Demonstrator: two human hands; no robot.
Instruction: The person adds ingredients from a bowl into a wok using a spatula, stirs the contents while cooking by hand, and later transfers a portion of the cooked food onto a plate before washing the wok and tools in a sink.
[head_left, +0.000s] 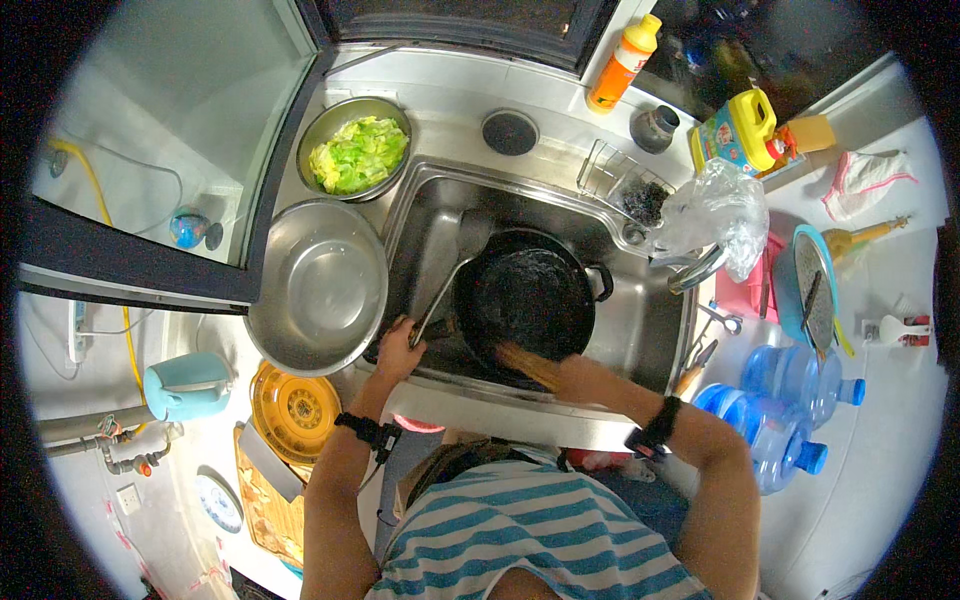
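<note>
A black wok (529, 289) lies in the stainless steel sink (645, 330), its inside facing up and looking wet. My left hand (399, 349) is closed on the wok's long handle at the sink's left front corner. In my right hand (589, 380) is a bamboo brush (529, 364), its bristle end against the near inner side of the wok. A small loop handle (602, 283) sticks out on the wok's right side. The faucet (697, 270) stands at the sink's right rim, partly under a clear plastic bag (716, 214).
Left of the sink are an empty metal basin (322, 289) and a bowl of lettuce (360, 154). A cleaver (274, 461) rests by an amber plate (296, 409). Bottles and a wire rack (611, 176) line the back; scissors (724, 321) and water jugs (765, 435) are at right.
</note>
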